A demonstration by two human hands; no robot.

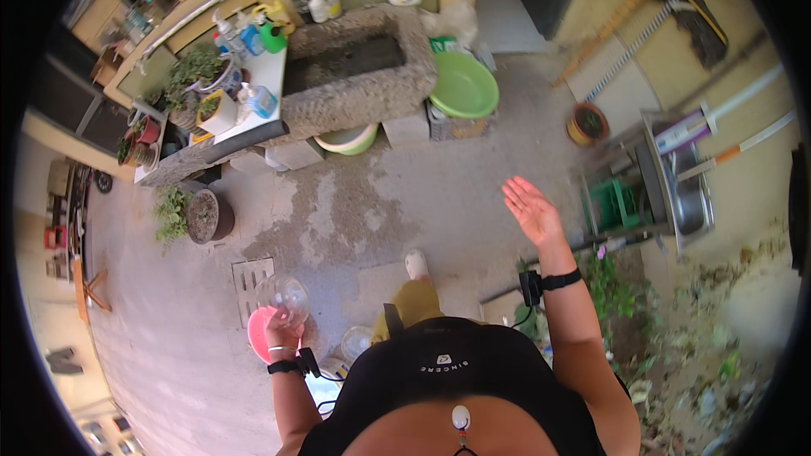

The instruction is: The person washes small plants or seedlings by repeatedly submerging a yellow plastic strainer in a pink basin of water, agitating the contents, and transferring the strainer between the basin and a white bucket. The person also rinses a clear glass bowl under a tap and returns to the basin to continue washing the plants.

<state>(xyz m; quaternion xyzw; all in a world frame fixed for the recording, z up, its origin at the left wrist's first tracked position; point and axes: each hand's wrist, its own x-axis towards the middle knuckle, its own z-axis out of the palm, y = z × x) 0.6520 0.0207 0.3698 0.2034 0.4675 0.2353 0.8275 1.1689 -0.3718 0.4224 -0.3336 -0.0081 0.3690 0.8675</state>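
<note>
On the left, my left hand (284,328) grips a clear plastic container (293,299), seen at an angle above a pink plastic basin (258,334). Whether that hand also touches the basin I cannot tell. Out to the right, my right hand (531,210) is raised over the concrete floor, palm showing, fingers extended and holding nothing. Another clear round container (356,342) lies low beside my leg, partly hidden by my clothing. Near my left wrist stands a bucket (333,369), mostly hidden.
Ahead is a stone trough sink (361,94) with bottles and potted plants on its left. A green basin (464,85) sits at its right end. A drain grate (244,278) lies in the floor, near a potted plant (210,216). A metal sink (690,202) stands right, above a planted bed.
</note>
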